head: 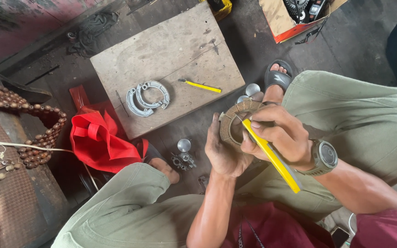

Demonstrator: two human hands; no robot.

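At the centre of the frame, the left hand [224, 149] was clamped round a brake shoe [235, 120], cupping its curved lining from below. The right hand [276, 135] was closed on a yellow knife [272, 158], its tip set against the shoe's inner edge. To do this well, I judged, the blade should run shallow and away from the left thumb, with the shoe braced against the knee. Farther off, at upper centre, a board [171, 50] carried two bare metal shoes [147, 97] and a second yellow tool [202, 86]; a red bag [98, 140] lay to the left.
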